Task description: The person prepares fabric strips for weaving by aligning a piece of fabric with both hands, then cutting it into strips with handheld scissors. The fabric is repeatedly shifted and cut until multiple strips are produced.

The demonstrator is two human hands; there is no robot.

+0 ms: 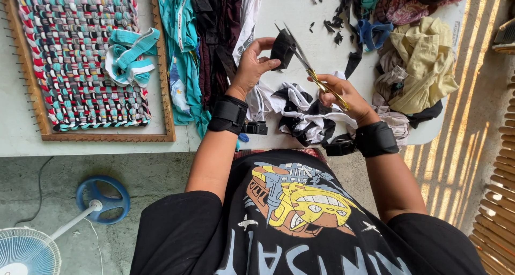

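1. A slip of the blades toward the left hand [251,66] is judged the main risk: the black cloth piece [282,49] is pinched close to where the scissors [307,66] bite, so a fingertip could be nicked if the cloth were drawn in too far.
2. A crooked or ragged cut is judged likely if the cloth is let go slack, since it is held in the air above the table [289,9] with nothing under it.
3. The cut-off part could drop among the black scraps [335,24] lying on the table beyond the hands, or into the black-and-white cloth [300,111] heaped just below them, and be lost from sight there.
4. The left hand is curled, with thumb and fingers pressed together on the black cloth piece; it is held up between the two hands, over the table's near edge.
5. The right hand [340,95] is closed through the gold handles of the scissors, whose blades are seen parted and pointing up-left to the cloth piece.
6. A black strap is worn on each wrist.
7. Well apart to the left, a wooden frame [161,76] with a woven mat [75,55] is laid flat; a pile of clothes [418,60] is heaped to the right.
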